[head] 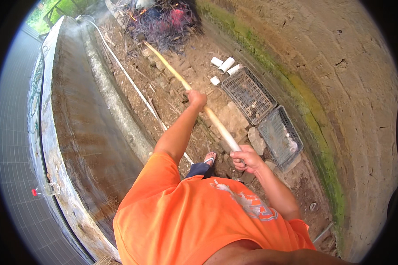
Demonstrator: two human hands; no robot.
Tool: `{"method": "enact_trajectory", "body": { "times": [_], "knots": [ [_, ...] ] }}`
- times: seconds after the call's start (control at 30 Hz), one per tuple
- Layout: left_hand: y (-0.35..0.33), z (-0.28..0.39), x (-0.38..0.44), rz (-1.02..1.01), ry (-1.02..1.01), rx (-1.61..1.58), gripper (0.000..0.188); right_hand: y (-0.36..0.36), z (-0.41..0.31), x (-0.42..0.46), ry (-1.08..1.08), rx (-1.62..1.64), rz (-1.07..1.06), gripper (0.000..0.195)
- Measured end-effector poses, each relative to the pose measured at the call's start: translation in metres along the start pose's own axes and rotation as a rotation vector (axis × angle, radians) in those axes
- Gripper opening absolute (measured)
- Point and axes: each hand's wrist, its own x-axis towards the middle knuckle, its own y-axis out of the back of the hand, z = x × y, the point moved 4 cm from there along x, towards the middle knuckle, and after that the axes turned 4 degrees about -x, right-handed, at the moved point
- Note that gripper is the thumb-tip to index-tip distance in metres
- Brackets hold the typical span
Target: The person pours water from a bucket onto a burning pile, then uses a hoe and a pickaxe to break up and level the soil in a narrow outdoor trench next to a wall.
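A long pale wooden or bamboo pole (222,127) slants away from me across the dirt. My left hand (197,100) is wrapped around its middle, with that arm stretched forward. Close to my body, my right hand (247,159) grips the thicker near end. The pole's far tip reaches the near edge of a smouldering heap of twigs and dry plant matter (165,28). Flames and a red glow show in the heap, and smoke rises from it. Whether a tool head is fixed at the tip, I cannot tell.
Two plastic crates (248,94) lie to the right, near several white pipe pieces (226,65) and flat stones (230,119). A mossy earth bank (305,109) rises beyond. On the left, a white pipe (129,78) runs beside a concrete wall (86,109) bearing a clear bottle (52,189).
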Motion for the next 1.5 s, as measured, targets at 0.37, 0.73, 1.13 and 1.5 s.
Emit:
{"method": "enact_trajectory", "body": {
  "times": [0.37, 0.73, 1.13, 1.5],
  "knots": [
    [-0.044, 0.014, 0.121, -0.161, -0.003, 0.062, 0.091, -0.010, -0.057, 0.036, 0.063, -0.148, 0.055, 0.012],
    [0.009, 0.041, -0.007, -0.116, -0.240, 0.051, 0.103, -0.009, -0.029, -0.024, 0.016, -0.029, -0.090, 0.011],
    [0.050, -0.043, -0.022, 0.038, -0.020, -0.131, 0.074, -0.018, -0.023, -0.037, 0.023, -0.578, 0.062, 0.018],
    [0.085, -0.098, 0.087, 0.057, 0.051, -0.362, 0.029, -0.083, -0.055, 0.049, 0.029, -0.823, 0.111, 0.018]
  ]
}}
